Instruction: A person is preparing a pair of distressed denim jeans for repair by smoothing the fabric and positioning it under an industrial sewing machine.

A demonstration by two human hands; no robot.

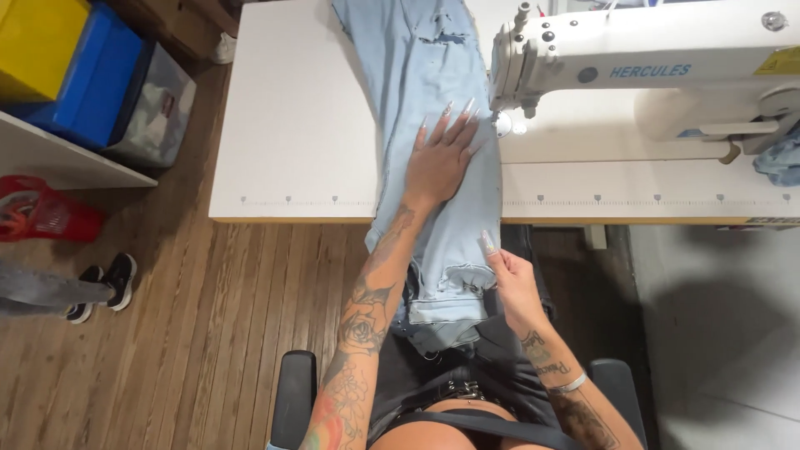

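A pair of light blue jeans (421, 67) lies lengthwise across the white sewing table (292, 125), its lower end hanging over the front edge into my lap. My left hand (440, 158) lies flat on the denim with fingers spread, pressing it down just left of the sewing machine's needle (502, 123). My right hand (510, 279) pinches the right edge of the hanging denim near the folded hem (454, 287), below the table edge. The white sewing machine (642, 67) stands on the table's right half.
Yellow, blue and clear storage bins (100, 83) sit on a shelf at the left. A red object (37, 208) lies on the wooden floor below. Another person's legs and black shoes (104, 283) stand at the left. More blue fabric (779, 162) shows at the right edge.
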